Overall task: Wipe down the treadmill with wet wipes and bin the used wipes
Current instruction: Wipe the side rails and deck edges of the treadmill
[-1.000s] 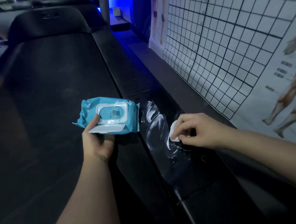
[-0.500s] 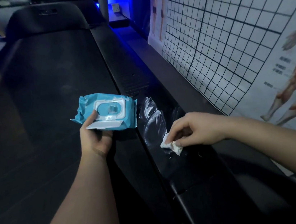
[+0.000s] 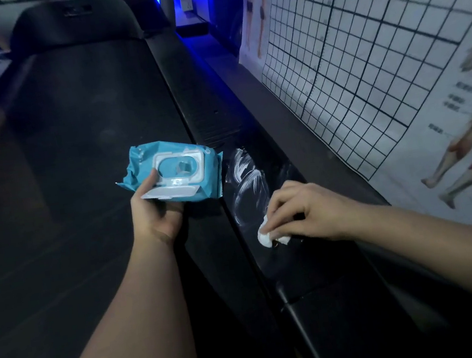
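Print on your wipe pack (image 3: 179, 168) and the wall chart (image 3: 361, 42) is too blurred to read. Your left hand (image 3: 155, 216) grips the pack, lid flipped open, over the treadmill belt (image 3: 73, 140). Your right hand (image 3: 308, 211) pinches a balled white wipe (image 3: 266, 236) in curled fingers against the right side rail (image 3: 300, 266) — wet streaks (image 3: 246, 174) lie just ahead of it. The rail runs narrow between belt and chart; the belt spreads wide leftward.

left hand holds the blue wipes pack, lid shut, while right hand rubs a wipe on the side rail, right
Not quite: the head view shows the wipes pack with its lid flipped open. The left hand does hold it, and the right hand presses the wipe on the side rail.
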The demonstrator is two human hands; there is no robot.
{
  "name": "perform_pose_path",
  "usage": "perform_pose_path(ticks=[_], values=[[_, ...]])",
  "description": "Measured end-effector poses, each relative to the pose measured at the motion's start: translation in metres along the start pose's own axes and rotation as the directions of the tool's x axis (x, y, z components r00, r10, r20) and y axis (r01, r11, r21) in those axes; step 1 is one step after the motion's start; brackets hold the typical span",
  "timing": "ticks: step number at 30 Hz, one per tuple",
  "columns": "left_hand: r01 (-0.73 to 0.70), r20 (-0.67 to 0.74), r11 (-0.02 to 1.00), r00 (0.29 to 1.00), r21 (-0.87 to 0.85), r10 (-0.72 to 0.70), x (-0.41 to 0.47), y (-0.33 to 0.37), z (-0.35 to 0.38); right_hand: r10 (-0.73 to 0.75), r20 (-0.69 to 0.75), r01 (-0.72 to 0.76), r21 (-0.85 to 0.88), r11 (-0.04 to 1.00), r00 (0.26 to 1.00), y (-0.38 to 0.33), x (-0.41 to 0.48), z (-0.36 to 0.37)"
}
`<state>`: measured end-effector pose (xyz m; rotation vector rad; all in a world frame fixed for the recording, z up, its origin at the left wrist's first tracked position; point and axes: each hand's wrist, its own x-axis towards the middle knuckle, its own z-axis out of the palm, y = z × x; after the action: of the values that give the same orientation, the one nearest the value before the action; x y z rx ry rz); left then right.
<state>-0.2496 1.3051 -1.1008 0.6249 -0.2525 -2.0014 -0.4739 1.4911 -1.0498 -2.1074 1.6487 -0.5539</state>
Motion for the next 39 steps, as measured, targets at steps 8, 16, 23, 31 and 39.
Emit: perform_pose_path(ticks=[8,16,23,31,39], values=[[0.001,0.006,1.000,1.000,0.006,-0.001,0.000,-0.001,0.000,0.063,-0.293,-0.144,-0.263,0.954,0.954,-0.009,0.012,0.016],[0.006,0.013,1.000,1.000,0.008,-0.006,0.001,-0.001,-0.001,0.205,-0.288,-0.265,-0.188,0.946,0.936,-0.013,0.015,-0.008],[0.006,0.015,1.000,1.000,0.009,-0.006,0.000,0.000,0.000,0.308,0.257,-0.256,-0.216,0.942,0.916,-0.029,0.020,-0.037],[0.007,0.005,1.000,1.000,0.009,-0.007,-0.001,0.000,0.001,0.198,0.148,-0.201,0.007,0.980,0.969,-0.022,0.018,-0.019],[0.003,0.002,1.000,1.000,0.007,-0.003,-0.003,0.000,0.003,0.293,-0.070,-0.284,0.113,0.952,0.954,-0.028,0.018,0.009]])
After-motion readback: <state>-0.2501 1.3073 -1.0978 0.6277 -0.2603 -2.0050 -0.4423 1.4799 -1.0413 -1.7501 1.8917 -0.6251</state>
